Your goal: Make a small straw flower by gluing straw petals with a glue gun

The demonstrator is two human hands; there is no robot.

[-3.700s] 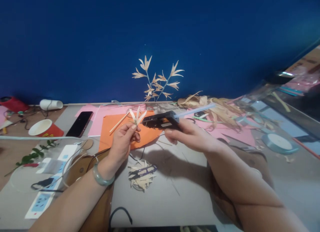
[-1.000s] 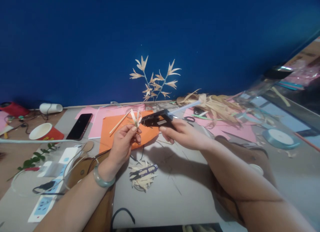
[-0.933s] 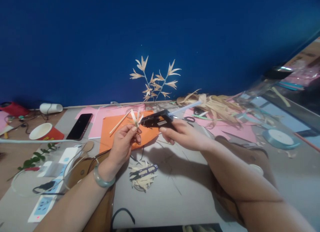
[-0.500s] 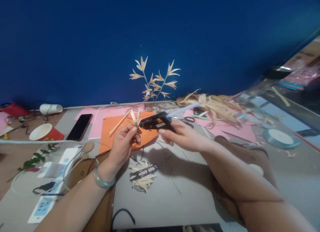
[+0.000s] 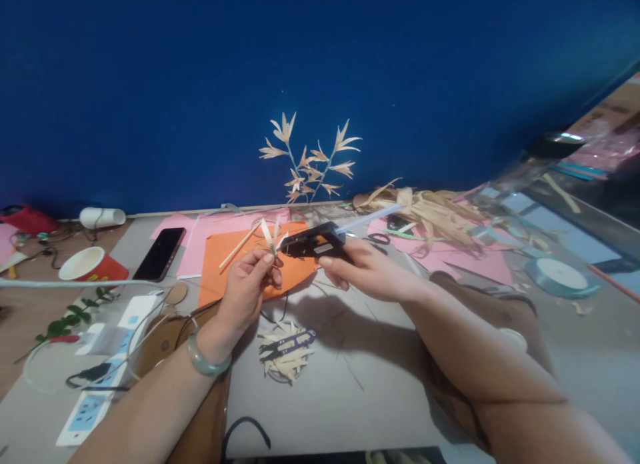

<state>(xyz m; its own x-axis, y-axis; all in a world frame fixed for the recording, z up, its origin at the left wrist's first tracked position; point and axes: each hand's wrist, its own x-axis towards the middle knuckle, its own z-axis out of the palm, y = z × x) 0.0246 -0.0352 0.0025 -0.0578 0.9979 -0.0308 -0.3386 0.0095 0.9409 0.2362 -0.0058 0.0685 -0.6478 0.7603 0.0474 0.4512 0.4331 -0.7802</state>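
Between the thumb and fingers of my left hand point(image 5: 255, 274) is pinched a small flower of pale dried-husk petals point(image 5: 269, 234), its petals pointing up. My right hand point(image 5: 365, 267) is wrapped round a black hot glue gun point(image 5: 317, 241), with a clear glue stick point(image 5: 373, 219) jutting from its back end. The gun's nozzle points left, right beside the flower's base; whether it touches cannot be made out. Below the hands, a pile of cut husk pieces point(image 5: 285, 367) lies on the table with thread snips point(image 5: 290, 344) on top. Behind stands a branch of finished husk flowers point(image 5: 310, 161).
Orange paper point(image 5: 213, 257) and pink sheets point(image 5: 240, 217) lie under and behind my hands. At left are a phone point(image 5: 160, 254), a paper cup point(image 5: 93, 265) and a power strip point(image 5: 87, 411) with cables. Dried husks point(image 5: 425, 211), scissors point(image 5: 380, 239) and a ribbon roll point(image 5: 560, 277) lie right.
The glue gun in my right hand has shifted slightly to the right, its nozzle a little farther from the flower. My left hand stays nearly still.
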